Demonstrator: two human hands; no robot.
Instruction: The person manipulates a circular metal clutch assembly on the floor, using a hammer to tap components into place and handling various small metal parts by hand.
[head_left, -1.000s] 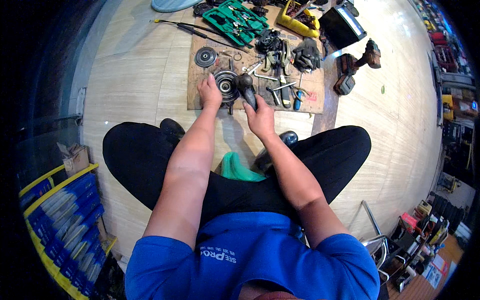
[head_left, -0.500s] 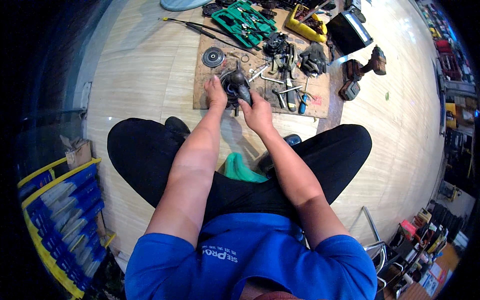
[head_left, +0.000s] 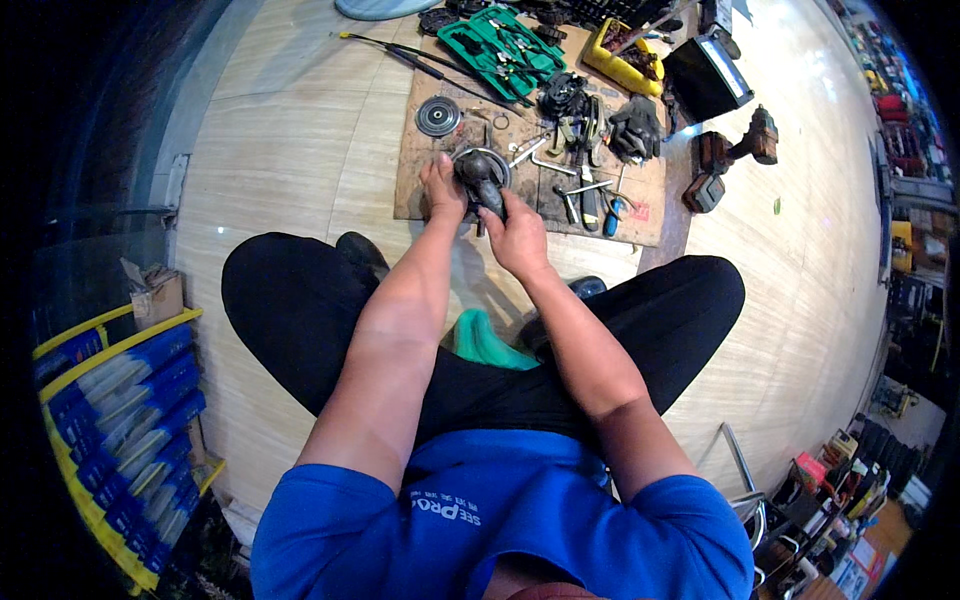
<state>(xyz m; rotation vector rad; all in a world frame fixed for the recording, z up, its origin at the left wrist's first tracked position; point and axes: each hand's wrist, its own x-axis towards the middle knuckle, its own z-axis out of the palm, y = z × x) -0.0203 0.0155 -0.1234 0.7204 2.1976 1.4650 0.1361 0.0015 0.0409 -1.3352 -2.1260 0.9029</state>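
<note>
Right hand point(head_left: 518, 232): closed round the handle of a dark, matt, round-headed hand tool point(head_left: 484, 183). Left hand point(head_left: 442, 190): laid at the 9 o'clock edge of a round metal part point(head_left: 507, 171), fingers slightly bent; whether its rim is gripped cannot be told. The part is set on a stained cardboard sheet point(head_left: 425, 190), its centre hidden by the tool. From the part: at 11 o'clock, a grooved metal disc point(head_left: 438, 116); at 12, a moulded green plastic tool case point(head_left: 500, 50); between 2 and 3, crumpled dark gloves point(head_left: 636, 128); between 3 and 4, a blue-handled tool point(head_left: 613, 217), tip indistinct. At the 12 o'clock rim, a pale blue rounded object point(head_left: 385, 8) is cut off.
</note>
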